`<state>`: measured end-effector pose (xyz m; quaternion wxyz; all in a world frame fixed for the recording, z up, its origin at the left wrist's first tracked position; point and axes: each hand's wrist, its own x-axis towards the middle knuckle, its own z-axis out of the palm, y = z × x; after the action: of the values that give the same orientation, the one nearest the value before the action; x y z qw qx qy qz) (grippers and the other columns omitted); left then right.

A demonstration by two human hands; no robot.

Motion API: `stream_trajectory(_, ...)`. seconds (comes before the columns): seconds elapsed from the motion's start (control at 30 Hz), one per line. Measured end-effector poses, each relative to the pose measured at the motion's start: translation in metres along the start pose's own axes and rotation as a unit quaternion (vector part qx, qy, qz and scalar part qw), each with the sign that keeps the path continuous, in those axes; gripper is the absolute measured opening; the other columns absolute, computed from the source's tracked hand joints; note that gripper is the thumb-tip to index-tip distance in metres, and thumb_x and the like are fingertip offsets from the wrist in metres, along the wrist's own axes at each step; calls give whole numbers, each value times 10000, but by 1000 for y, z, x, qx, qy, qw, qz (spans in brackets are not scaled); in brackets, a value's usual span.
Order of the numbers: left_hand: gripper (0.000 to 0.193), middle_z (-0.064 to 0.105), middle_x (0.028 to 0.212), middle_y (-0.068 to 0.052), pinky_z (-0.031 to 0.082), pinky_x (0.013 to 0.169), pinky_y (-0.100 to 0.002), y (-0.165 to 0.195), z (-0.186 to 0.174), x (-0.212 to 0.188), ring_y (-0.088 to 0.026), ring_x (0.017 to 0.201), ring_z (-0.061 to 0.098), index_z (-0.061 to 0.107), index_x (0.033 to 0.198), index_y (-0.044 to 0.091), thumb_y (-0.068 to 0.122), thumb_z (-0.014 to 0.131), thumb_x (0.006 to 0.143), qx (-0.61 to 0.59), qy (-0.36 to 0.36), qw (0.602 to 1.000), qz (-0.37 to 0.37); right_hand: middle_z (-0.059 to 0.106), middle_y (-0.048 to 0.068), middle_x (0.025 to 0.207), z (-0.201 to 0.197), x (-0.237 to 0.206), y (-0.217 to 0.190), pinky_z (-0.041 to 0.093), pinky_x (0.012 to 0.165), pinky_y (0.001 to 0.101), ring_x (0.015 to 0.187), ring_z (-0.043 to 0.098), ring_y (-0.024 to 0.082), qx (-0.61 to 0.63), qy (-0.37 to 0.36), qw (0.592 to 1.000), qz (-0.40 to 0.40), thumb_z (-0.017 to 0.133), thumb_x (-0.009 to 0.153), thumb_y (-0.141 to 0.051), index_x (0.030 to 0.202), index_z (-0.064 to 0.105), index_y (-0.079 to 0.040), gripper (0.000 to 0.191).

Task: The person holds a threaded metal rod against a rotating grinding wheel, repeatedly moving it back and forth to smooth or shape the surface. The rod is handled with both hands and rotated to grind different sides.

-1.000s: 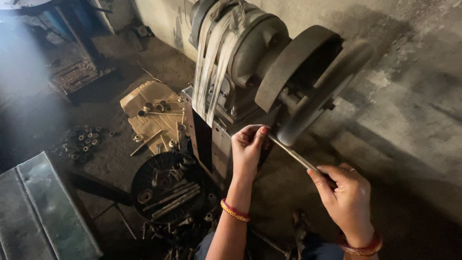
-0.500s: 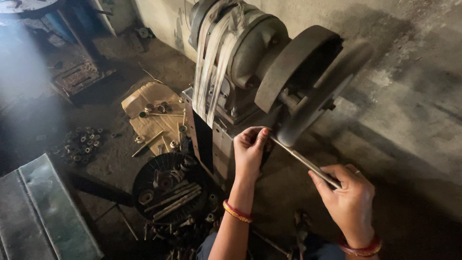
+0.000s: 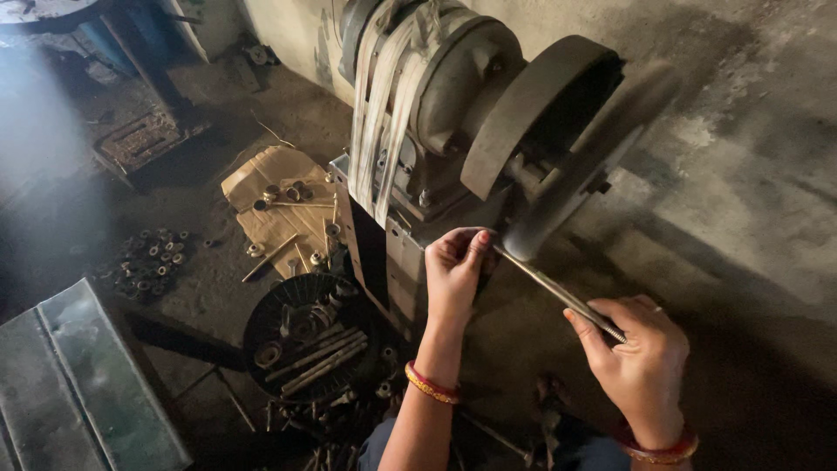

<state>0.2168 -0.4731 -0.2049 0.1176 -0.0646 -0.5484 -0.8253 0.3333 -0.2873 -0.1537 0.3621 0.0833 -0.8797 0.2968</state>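
Head view: two hands hold a metal rod [image 3: 562, 295] against a wheel [image 3: 586, 166].
Left hand [image 3: 455, 272] fingers pinch one end, hiding it; right hand [image 3: 641, 366] fingers wrap the other.

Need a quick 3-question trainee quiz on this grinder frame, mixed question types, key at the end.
1. True or false: the left hand and the right hand hold opposite ends of the thin grey metal rod.
2. Which part of the belt-driven grey grinding machine does the rod's far end meet?
A. the pale drive belt
B. the lower edge of the dark round grinding wheel
C. the motor housing
3. What lies in the round black tray on the floor?

Key: 1 true. 2 B. 3 metal rods and small round parts.
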Motion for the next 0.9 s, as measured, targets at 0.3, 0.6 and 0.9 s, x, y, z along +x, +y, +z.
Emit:
stream_trajectory(0.3, 200, 670, 755, -4, 438, 588, -227, 0, -6, 6, -59, 645, 557, 742, 1015, -60, 135, 701, 1003, -39, -6, 999, 26, 673, 72, 693, 10, 1, -7, 448, 540, 288, 561, 623, 172, 39, -18, 997, 60, 827, 855, -211, 889, 759, -44, 184)
stream_trajectory(0.6, 197, 680, 758, -8, 432, 569, -225, 0, -7, 6, -59, 632, 555, 748, 1009, -66, 127, 711, 993, -46, -20, 999, -4, 682, 69, 665, 4, 1, -9, 456, 504, 276, 536, 641, 123, 51, -39, 996, 60, 834, 808, -177, 917, 742, -47, 192)
stream_trajectory(0.9, 214, 685, 754, -9, 431, 567, -219, -3, -2, 2, -53, 636, 556, 744, 1008, -68, 144, 724, 980, -8, -9, 1000, -6, 720, 66, 737, 6, -2, 4, 487, 516, 282, 583, 684, 142, 38, -45, 996, 72, 851, 806, -159, 912, 719, -46, 205)
